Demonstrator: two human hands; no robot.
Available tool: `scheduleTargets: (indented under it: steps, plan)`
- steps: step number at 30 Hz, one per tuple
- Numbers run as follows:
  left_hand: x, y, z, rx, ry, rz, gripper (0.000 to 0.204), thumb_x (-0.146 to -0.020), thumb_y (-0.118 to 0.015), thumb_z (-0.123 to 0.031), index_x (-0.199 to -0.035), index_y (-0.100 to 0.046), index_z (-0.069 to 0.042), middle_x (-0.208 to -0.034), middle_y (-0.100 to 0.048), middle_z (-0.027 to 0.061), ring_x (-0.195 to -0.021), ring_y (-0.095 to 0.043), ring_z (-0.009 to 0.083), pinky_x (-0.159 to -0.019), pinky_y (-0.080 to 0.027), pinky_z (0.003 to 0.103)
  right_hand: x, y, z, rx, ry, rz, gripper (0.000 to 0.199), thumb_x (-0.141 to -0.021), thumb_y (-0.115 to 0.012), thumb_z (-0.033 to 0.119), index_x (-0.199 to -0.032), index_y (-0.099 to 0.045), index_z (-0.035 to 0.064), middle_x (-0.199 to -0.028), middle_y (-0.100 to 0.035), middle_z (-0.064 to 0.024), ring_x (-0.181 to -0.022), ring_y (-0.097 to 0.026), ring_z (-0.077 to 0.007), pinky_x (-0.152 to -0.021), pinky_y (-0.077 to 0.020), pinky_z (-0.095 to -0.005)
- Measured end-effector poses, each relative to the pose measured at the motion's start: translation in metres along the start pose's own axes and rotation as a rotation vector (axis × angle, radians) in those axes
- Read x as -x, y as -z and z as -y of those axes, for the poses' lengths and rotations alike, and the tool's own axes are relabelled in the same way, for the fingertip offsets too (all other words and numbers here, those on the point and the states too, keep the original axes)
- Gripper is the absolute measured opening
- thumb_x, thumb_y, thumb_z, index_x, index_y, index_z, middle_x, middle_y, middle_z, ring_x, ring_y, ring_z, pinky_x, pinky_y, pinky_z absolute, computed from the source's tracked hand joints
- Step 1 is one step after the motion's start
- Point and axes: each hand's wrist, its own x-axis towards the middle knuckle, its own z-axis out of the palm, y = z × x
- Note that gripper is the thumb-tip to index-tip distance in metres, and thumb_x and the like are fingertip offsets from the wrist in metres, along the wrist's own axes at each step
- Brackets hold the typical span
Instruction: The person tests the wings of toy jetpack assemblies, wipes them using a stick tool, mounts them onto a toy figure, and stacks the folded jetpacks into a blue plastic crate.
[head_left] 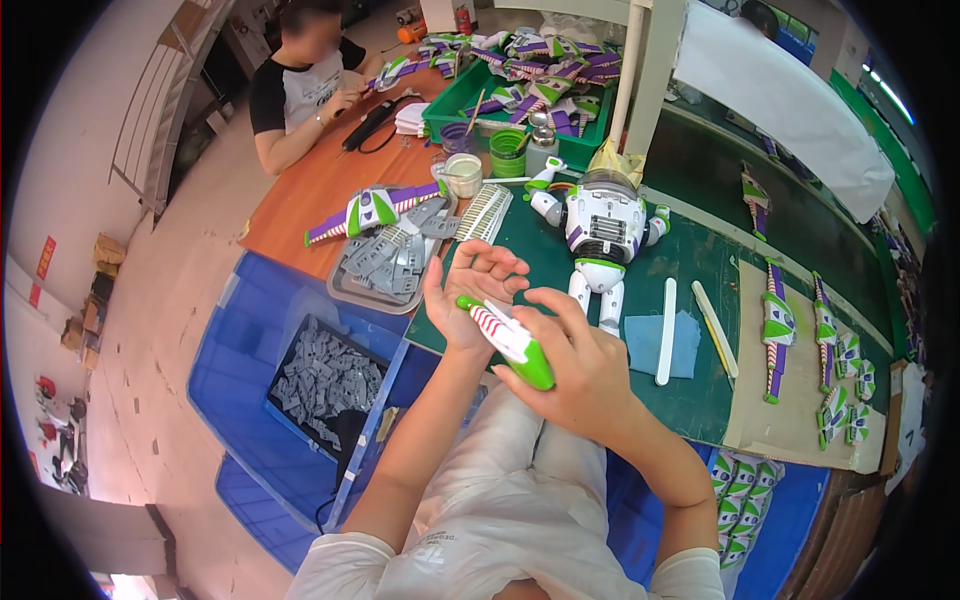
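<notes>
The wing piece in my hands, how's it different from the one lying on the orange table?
The wing piece in the hands is held off the bench, green tip toward the person; the wing on the orange table lies flat, looks longer and shows purple. The first shows no purple. Both are white, green and striped.

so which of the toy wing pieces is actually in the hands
The green and white wing piece with red stripes, held between the left hand and right hand. The other wings lie on the tables or in the green bin.
</notes>
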Motion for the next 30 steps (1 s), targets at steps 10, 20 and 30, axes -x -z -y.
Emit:
scheduleTargets:
  steps: [10,20,30]
  plan:
    - [-0.011,0.009,0.008,-0.067,0.106,0.064,0.059,-0.085,-0.037,-0.055,-0.085,-0.057,0.000,-0.084,-0.061,0.0171,-0.075,-0.059,0.0258,-0.072,-0.048,0.036,-0.013,0.013,-0.028,-0.109,-0.106,-0.003,0.053,-0.069,-0.072,0.026,-0.112,-0.053,0.0017,-0.107,-0.051,-0.0118,-0.068,-0.063,-0.0231,-0.053,-0.0507,-0.0317]
    - [-0.011,-0.020,0.060,-0.770,0.340,-0.131,0.031,-0.086,-0.059,-0.020,-0.109,-0.055,0.001,-0.095,-0.061,0.0030,-0.083,-0.053,0.0065,-0.073,-0.043,0.023,-0.041,0.010,-0.113,0.104,-0.460,-0.160,0.037,-0.074,-0.068,0.024,-0.103,-0.061,0.0012,-0.092,-0.059,-0.0148,-0.078,-0.060,-0.0288,-0.068,-0.0482,-0.0342]
    - [-0.065,0.064,0.123,-0.740,-0.023,-0.373,0.038,-0.082,-0.061,-0.030,-0.106,-0.046,-0.005,-0.101,-0.044,0.0090,-0.097,-0.043,0.0192,-0.082,-0.037,0.031,-0.075,-0.035,-0.209,0.249,-0.212,-0.112,0.030,-0.081,-0.059,0.018,-0.107,-0.060,0.0036,-0.098,-0.058,-0.0108,-0.094,-0.051,-0.0276,-0.086,-0.0361,-0.0371]
